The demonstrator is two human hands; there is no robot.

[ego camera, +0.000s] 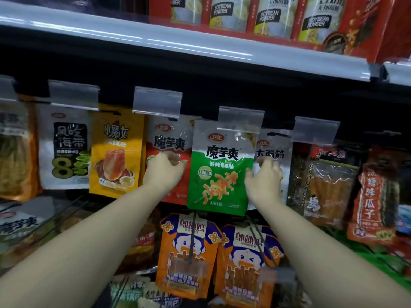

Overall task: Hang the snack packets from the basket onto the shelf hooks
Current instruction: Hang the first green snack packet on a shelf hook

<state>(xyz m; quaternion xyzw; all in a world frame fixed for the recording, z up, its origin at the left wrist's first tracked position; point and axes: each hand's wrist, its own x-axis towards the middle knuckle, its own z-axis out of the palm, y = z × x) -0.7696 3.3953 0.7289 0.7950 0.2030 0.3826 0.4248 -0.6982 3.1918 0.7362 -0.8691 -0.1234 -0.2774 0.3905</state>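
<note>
Head view, close, facing shelf hooks (241,121)

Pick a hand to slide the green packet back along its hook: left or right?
Right, probably. The right hand pinches the green packet at its right edge, just below the hook's clear tag holder. The left hand sits by the left edge, grip unclear.

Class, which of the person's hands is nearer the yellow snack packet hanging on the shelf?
The left hand: it lies just right of the yellow snack packet. The right hand is farther, beyond the green-and-white packet.
</note>
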